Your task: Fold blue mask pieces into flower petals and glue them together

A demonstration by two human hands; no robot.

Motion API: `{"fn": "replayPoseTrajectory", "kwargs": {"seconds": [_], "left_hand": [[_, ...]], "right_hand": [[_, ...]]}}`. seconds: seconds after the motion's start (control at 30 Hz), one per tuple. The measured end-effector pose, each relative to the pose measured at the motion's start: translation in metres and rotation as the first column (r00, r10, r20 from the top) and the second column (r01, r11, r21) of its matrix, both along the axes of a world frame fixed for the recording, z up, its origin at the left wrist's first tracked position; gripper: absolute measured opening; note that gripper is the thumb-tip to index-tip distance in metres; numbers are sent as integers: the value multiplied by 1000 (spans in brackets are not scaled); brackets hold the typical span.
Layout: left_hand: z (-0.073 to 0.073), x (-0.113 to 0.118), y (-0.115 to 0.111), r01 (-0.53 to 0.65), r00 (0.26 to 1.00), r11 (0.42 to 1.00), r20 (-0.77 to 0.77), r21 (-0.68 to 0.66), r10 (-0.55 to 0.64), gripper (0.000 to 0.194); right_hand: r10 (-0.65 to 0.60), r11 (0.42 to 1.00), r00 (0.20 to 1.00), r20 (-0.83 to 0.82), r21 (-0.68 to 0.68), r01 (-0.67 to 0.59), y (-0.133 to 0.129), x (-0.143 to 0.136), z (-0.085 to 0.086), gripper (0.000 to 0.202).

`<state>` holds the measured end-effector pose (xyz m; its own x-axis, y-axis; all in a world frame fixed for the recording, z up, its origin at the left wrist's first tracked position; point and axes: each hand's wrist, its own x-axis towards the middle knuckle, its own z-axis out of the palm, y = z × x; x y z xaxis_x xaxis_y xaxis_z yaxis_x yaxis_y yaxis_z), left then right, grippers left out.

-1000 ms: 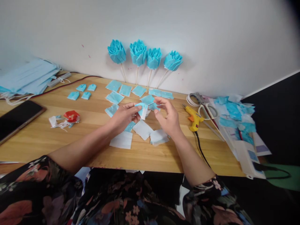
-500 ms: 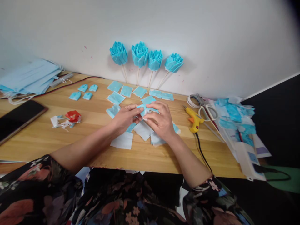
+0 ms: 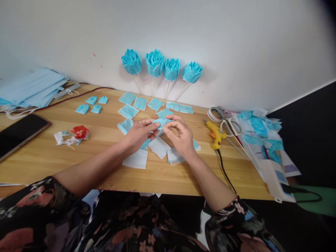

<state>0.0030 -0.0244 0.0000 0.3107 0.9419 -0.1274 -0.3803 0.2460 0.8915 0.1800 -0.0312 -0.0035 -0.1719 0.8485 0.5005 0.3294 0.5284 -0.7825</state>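
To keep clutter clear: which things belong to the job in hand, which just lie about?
Likely the job's:
held blue piece
blue cut squares
folded blue pieces
blue flowers
glue gun
face masks

Likely lying about:
smartphone
crumpled red scrap

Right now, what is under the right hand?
Partly under the right hand is a pale square; a blue scrap shows beside the wrist. Their covered parts, and anything else beneath the palm, cannot be seen.
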Motion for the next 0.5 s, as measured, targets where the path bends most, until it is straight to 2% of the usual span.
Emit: {"fn": "replayPoseTrajectory", "kwargs": {"seconds": [0.27, 0.5], "left_hand": [[1, 0, -1, 18, 1000, 1000, -22, 8, -18, 27], [-1, 0, -1, 18, 1000, 1000, -19, -1, -18, 25]], "right_hand": [[24, 974, 981, -194, -217, -67, 1, -2, -1, 9], [39, 953, 963, -266, -280, -116, 2, -3, -5, 11]]}}
